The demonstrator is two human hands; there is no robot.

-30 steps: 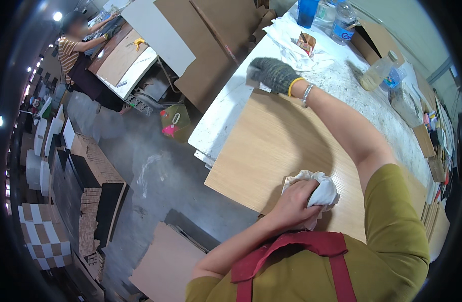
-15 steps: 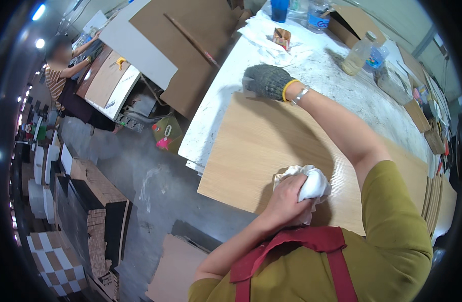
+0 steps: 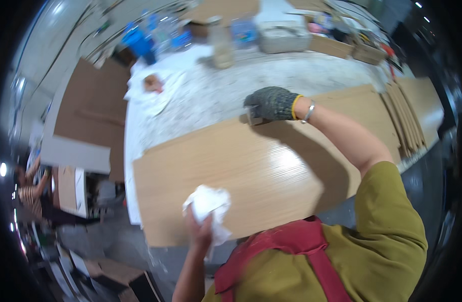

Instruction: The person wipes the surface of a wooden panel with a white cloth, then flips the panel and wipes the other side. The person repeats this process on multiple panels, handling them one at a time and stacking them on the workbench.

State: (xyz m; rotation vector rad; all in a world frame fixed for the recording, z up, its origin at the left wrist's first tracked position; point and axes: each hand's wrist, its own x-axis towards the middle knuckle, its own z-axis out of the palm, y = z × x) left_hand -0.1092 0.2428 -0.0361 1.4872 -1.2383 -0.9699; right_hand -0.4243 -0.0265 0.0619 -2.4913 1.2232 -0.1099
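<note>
Your left hand (image 3: 200,230) clutches a white cloth (image 3: 208,200) over the wooden board (image 3: 241,173), near left; your gloved right hand (image 3: 274,103) holds a block (image 3: 253,118) at the far edge. Beneath lies a smudged white table (image 3: 218,90); far left, a person (image 3: 33,197).

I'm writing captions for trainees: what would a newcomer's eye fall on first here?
Probably the broad wooden board, lying across the near side of the table. Next, the white cloth bunched in the bare left hand at the board's near left part, and the gloved right hand, with a small block at the board's far edge. Beyond, a blue cup stands at the table's far left.
</note>
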